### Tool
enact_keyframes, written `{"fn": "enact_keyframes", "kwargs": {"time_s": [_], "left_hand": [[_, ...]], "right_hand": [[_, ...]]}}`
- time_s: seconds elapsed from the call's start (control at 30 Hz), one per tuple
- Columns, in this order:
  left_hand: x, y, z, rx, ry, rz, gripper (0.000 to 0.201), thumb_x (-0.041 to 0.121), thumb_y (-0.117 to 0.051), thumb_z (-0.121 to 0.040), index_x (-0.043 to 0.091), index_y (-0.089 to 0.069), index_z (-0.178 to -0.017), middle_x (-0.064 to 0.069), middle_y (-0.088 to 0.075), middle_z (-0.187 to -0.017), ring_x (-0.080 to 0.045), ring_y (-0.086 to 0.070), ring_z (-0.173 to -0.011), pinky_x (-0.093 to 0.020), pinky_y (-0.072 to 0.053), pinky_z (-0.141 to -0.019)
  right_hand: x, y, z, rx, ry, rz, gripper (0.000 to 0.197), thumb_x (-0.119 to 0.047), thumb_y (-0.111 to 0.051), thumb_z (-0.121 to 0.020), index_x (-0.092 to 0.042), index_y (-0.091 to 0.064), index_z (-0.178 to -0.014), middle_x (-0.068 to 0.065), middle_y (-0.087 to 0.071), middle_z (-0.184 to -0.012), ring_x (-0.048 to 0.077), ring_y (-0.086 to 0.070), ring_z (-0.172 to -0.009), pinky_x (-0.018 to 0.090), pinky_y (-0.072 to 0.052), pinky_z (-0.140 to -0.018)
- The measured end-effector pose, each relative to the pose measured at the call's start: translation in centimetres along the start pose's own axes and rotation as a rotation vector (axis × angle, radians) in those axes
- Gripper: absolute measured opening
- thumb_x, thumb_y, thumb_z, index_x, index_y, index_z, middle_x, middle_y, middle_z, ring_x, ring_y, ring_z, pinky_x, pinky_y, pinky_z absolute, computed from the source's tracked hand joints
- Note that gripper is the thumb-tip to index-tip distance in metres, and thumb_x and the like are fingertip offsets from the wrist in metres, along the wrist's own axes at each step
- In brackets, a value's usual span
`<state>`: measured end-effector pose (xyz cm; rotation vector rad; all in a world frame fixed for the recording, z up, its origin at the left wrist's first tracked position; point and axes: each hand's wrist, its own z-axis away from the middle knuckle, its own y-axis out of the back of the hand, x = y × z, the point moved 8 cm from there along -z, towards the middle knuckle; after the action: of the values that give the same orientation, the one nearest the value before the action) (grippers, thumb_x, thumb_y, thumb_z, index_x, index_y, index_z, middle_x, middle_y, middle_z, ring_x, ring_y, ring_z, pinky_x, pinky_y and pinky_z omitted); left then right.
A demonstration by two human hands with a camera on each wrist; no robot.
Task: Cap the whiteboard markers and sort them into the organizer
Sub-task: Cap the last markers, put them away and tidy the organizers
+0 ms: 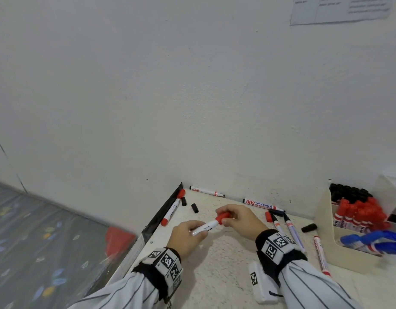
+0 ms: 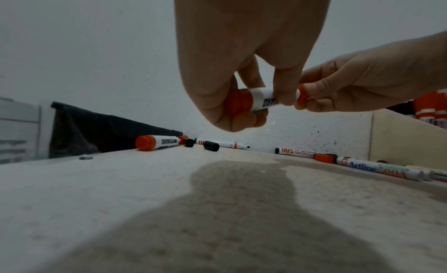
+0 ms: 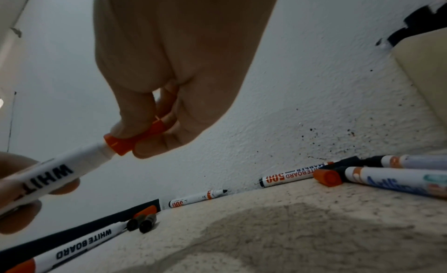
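Note:
My left hand (image 1: 188,236) grips the white barrel of a red whiteboard marker (image 1: 206,226) above the table. My right hand (image 1: 239,219) pinches the red cap (image 1: 222,217) sitting on the marker's tip end. The left wrist view shows the marker (image 2: 262,102) between both hands, and the right wrist view shows the cap (image 3: 130,141) on the barrel (image 3: 48,177). A cream organizer (image 1: 339,248) at the right holds black, red and blue markers in separate sections.
Loose markers lie by the wall: a capped red one (image 1: 173,210), an uncapped one (image 1: 207,191), a "500" marker (image 1: 260,202). Black caps (image 1: 194,208), a red cap (image 1: 268,217) and more markers (image 1: 293,230) lie near the organizer. A white eraser (image 1: 260,282) sits close to me.

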<state>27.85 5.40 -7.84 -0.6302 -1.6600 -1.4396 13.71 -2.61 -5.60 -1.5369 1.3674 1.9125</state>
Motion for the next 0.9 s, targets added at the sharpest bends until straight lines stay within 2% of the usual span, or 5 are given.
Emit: {"fn": "enact_keyframes", "kwargs": {"time_s": [0.3, 0.47, 0.6, 0.73, 0.9], "left_hand": [[1.7, -2.1, 0.9, -0.131, 0.086, 0.216, 0.019, 0.031, -0.050, -0.095, 0.021, -0.064, -0.104, 0.004, -0.066, -0.078, -0.008, -0.046, -0.044, -0.016, -0.034, -0.040], [2.4, -1.3, 0.9, 0.020, -0.020, 0.173, 0.012, 0.023, -0.068, -0.083, 0.026, -0.069, -0.095, 0.012, -0.066, -0.084, -0.004, -0.058, -0.073, -0.013, -0.041, -0.064], [2.2, -1.2, 1.0, 0.073, -0.025, 0.170, 0.020, 0.016, -0.078, -0.073, 0.028, -0.064, -0.082, 0.003, -0.063, -0.086, -0.011, -0.060, -0.067, -0.017, -0.049, -0.059], [3.8, -1.5, 1.7, 0.069, -0.172, 0.068, 0.025, 0.012, -0.075, -0.074, 0.031, -0.059, -0.079, 0.009, -0.061, -0.082, -0.004, -0.054, -0.068, -0.004, -0.040, -0.058], [5.3, -2.5, 2.2, 0.013, -0.262, 0.066, 0.020, 0.018, -0.066, -0.085, 0.034, -0.060, -0.097, 0.012, -0.064, -0.088, -0.002, -0.059, -0.075, -0.004, -0.043, -0.065]], "right_hand": [[-0.5, 2.2, 1.4, 0.085, 0.048, -0.128, 0.036, 0.009, -0.056, -0.085, -0.026, -0.063, -0.095, -0.005, -0.064, -0.103, 0.010, -0.062, -0.099, 0.019, -0.051, -0.086], [0.6, 2.4, 2.0, 0.056, -0.081, -0.126, 0.014, -0.007, -0.055, -0.092, -0.013, -0.059, -0.104, 0.007, -0.065, -0.087, 0.011, -0.062, -0.065, 0.021, -0.053, -0.065], [0.5, 2.6, 2.7, 0.033, -0.070, -0.095, 0.021, 0.000, -0.055, -0.089, -0.020, -0.060, -0.095, 0.002, -0.063, -0.086, 0.010, -0.062, -0.065, 0.018, -0.051, -0.064], [0.6, 2.0, 3.4, -0.001, -0.148, -0.124, 0.015, -0.004, -0.048, -0.093, -0.013, -0.060, -0.095, -0.003, -0.062, -0.065, 0.009, -0.054, -0.054, 0.018, -0.045, -0.054], [0.6, 2.3, 4.0, 0.143, -0.186, -0.238, 0.019, -0.014, -0.042, -0.095, -0.011, -0.057, -0.084, 0.001, -0.049, -0.062, 0.005, -0.039, -0.044, 0.015, -0.030, -0.042]]}}
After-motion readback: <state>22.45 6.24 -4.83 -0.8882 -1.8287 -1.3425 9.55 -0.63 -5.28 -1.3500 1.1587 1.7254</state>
